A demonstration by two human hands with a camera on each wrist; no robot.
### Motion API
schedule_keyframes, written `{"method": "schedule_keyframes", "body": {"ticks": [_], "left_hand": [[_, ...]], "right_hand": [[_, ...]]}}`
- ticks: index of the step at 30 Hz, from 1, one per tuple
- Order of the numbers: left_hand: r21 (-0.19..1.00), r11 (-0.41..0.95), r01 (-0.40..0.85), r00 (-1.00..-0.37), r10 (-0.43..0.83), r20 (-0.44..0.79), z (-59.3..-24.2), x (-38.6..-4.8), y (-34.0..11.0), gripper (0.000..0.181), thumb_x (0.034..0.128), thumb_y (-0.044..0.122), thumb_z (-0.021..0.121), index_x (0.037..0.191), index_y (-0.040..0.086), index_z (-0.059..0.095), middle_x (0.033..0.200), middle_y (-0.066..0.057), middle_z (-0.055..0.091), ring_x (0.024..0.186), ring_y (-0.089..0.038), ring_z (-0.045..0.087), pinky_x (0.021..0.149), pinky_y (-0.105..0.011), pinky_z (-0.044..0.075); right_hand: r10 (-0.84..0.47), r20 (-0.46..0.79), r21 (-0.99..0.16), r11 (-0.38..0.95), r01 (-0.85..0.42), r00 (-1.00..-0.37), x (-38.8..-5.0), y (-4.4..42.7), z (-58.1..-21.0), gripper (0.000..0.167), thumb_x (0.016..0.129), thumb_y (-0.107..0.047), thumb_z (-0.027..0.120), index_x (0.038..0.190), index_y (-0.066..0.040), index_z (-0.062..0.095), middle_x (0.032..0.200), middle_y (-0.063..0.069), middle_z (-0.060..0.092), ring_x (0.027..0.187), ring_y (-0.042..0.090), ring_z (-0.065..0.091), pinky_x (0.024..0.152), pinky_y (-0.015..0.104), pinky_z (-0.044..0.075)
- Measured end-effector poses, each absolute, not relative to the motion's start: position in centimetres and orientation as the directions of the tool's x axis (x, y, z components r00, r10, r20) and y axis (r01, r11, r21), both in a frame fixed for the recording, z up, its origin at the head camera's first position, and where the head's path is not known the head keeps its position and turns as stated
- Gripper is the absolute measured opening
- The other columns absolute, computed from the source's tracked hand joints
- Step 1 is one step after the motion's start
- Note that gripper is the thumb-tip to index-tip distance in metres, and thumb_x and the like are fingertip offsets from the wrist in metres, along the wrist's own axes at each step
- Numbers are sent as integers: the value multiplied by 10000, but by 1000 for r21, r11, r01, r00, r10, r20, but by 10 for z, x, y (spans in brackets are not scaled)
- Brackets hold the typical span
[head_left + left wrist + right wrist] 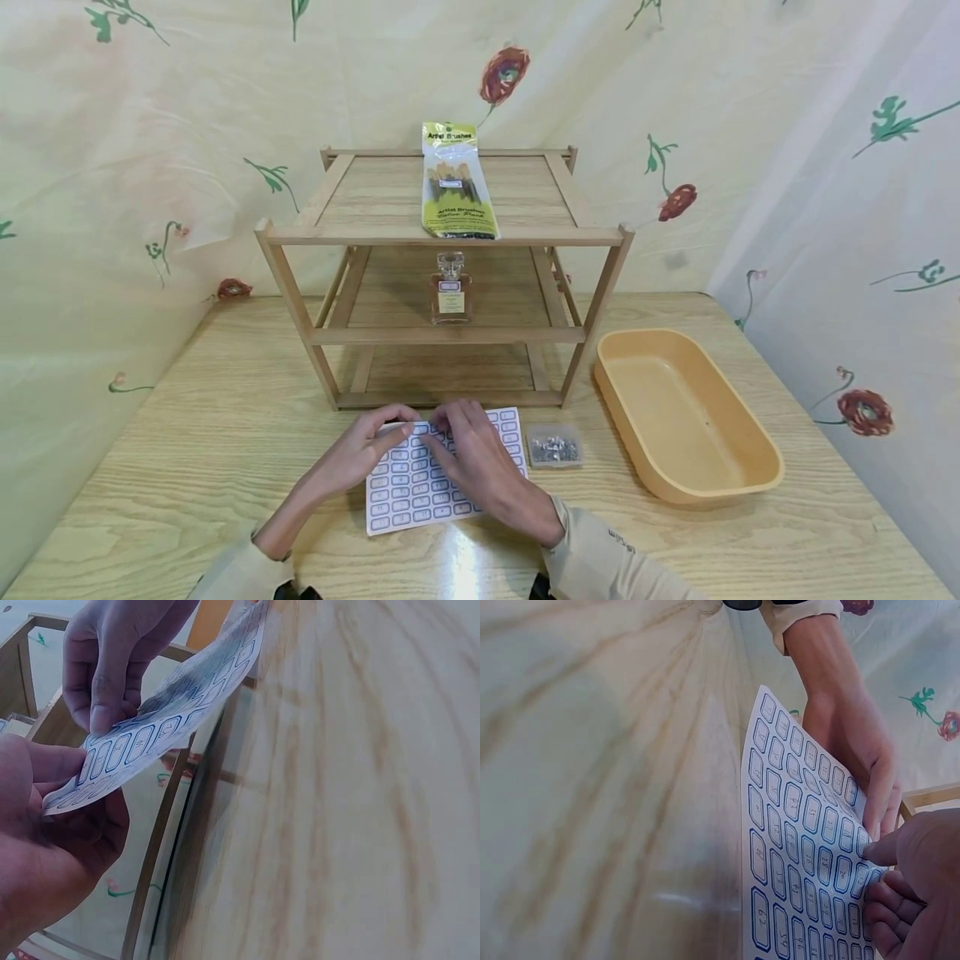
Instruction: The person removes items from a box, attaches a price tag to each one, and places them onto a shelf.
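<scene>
A white sheet of blue-framed number stickers (408, 492) lies on the table in front of the shelf, its far edge lifted a little. My left hand (362, 450) pinches the far left edge, thumb on top and fingers curled beneath, as the left wrist view shows. Over the upper middle of the sheet, my right hand (476, 458) works close to the left fingertips; in the left wrist view its thumb (103, 716) presses at a sticker by the edge. Whether a sticker is lifted there is too small to tell.
A three-tier wooden shelf (450, 335) stands behind the sheet. It bears a pack of artist brushes (457, 183) on top and a perfume bottle (451, 292) on the middle tier. To the right are a small clear box of metal pieces (555, 446) and a yellow basin (686, 417).
</scene>
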State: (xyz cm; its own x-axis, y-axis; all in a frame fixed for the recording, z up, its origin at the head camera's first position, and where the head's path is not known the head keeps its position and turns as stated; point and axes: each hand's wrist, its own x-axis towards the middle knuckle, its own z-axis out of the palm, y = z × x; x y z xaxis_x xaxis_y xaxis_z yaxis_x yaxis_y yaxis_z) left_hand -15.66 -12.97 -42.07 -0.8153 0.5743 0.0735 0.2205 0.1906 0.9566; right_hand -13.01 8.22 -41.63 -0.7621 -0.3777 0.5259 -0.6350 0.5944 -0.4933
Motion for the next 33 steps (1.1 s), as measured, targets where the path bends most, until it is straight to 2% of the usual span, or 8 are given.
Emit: {"method": "schedule_keyframes", "body": {"ticks": [9, 18, 23, 28, 33], "left_hand": [[934, 240, 263, -831, 549, 93, -421, -156, -130, 228, 1089, 112, 517, 1205, -35, 646, 1077, -121, 699, 874, -194, 703, 804, -291, 561], [928, 262, 267, -838, 539, 89, -418, -154, -135, 247, 1070, 135, 572, 1248, -11, 662, 1106, -102, 713, 914, -196, 691, 827, -286, 545], [913, 295, 282, -855, 508, 100, -418, -153, -139, 217, 1038, 138, 634, 1220, 30, 686, 1122, -70, 710, 984, -209, 659, 864, -284, 513], [913, 301, 275, -865, 491, 99, -419, -152, -139, 190, 1028, 130, 652, 1185, 34, 697, 1092, -68, 712, 958, -209, 655, 835, -275, 511], [902, 329, 278, -879, 467, 100, -420, -152, -137, 165, 1010, 116, 671, 1155, 49, 711, 1088, -46, 715, 980, -196, 638, 863, -274, 490]], "right_hand": [[-366, 480, -559, 572, -600, -797, -131, 82, -416, 183, 906, -56, 796, 1002, -15, 645, 914, 36, 601, 854, 157, 545, 721, 261, 519], [-371, 414, -610, 564, -556, -831, -134, 84, -417, 73, 966, -2, 700, 980, -38, 638, 914, 19, 578, 861, 165, 542, 708, 263, 509], [-363, 407, -621, 563, -545, -838, -135, 84, -417, 65, 974, 0, 687, 981, -47, 643, 921, 19, 584, 877, 171, 554, 719, 267, 517], [-374, 402, -620, 560, -550, -835, -134, 84, -416, 83, 969, -10, 701, 997, -52, 635, 928, 15, 586, 878, 162, 552, 724, 260, 523], [-393, 389, -626, 550, -553, -833, -133, 84, -416, 86, 978, -36, 698, 1023, -65, 631, 956, 10, 586, 898, 154, 552, 749, 255, 531]]}}
